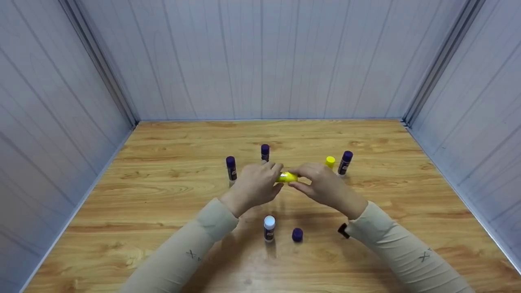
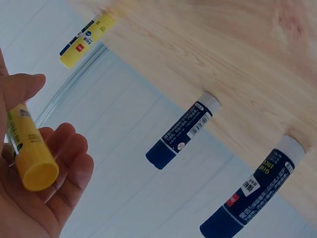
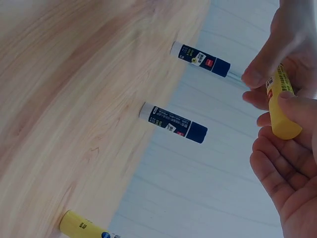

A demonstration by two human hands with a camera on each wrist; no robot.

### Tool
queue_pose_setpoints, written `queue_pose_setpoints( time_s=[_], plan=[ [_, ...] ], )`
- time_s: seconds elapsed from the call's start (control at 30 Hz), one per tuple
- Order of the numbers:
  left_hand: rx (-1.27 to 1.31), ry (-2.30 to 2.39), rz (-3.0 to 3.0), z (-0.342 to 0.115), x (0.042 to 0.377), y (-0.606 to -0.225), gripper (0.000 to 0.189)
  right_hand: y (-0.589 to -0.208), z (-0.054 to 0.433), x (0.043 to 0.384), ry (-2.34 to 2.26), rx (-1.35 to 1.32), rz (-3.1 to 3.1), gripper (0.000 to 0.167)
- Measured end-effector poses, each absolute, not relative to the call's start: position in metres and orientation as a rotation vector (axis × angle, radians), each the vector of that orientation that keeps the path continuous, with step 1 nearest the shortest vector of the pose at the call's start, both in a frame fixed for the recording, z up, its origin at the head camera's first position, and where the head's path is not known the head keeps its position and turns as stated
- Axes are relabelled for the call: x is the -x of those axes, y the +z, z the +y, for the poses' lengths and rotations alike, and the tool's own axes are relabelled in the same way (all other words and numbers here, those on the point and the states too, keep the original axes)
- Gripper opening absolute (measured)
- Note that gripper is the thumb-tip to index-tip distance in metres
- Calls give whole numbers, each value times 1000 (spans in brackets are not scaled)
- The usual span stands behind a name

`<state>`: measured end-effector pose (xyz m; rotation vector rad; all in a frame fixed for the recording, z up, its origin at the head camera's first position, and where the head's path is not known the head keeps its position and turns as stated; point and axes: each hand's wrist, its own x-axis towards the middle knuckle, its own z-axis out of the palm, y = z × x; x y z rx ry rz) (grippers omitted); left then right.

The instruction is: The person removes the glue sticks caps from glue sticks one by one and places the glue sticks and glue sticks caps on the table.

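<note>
A yellow glue stick [image 1: 287,177] lies level between my two hands, above the table. My left hand [image 1: 257,183] grips one end of it, fingers curled round the barrel. My right hand [image 1: 323,185] pinches the other end between thumb and fingers. In the right wrist view the right thumb [image 3: 299,105] lies along the yellow barrel, and the plain round end points toward the camera. Below the hands, a glue stick with its white end up [image 1: 269,228] stands on the table, and a loose navy cap [image 1: 297,235] sits to its right.
Three navy-capped glue sticks stand farther back: at left [image 1: 231,167], middle [image 1: 265,151] and right [image 1: 345,162]. Another yellow glue stick [image 1: 330,161] stands partly hidden behind my right hand. A small black item [image 1: 343,230] lies by the right cuff. Panel walls [image 1: 260,61] enclose the wooden table [image 1: 171,162].
</note>
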<state>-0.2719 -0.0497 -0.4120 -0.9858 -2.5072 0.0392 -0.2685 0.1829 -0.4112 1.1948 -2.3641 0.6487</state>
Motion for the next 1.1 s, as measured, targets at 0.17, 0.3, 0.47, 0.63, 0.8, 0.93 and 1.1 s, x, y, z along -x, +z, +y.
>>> queue_pose_setpoints(
  time_s=[0.17,0.3,0.47,0.63,0.8,0.93,1.1],
  plan=[
    [894,229,-2354,-46,275,-417,20,-408,180,266,705,-1216,-2349,28],
    [829,310,-2239,-45,275,-420,29,-407,178,265,735,-1238,-2329,27],
    [790,314,-2188,-45,274,-422,34,-406,177,265,752,-1245,-2324,26],
    [784,273,-2200,-45,273,-422,30,-406,177,265,745,-1268,-2305,27],
    [809,206,-2272,-44,271,-420,25,-407,178,266,730,-1294,-2283,28],
    [844,129,-2336,-45,270,-418,22,-408,179,266,718,-1304,-2278,27],
    [897,41,-2413,-47,270,-418,17,-409,179,265,726,-1321,-2288,25]
  ],
)
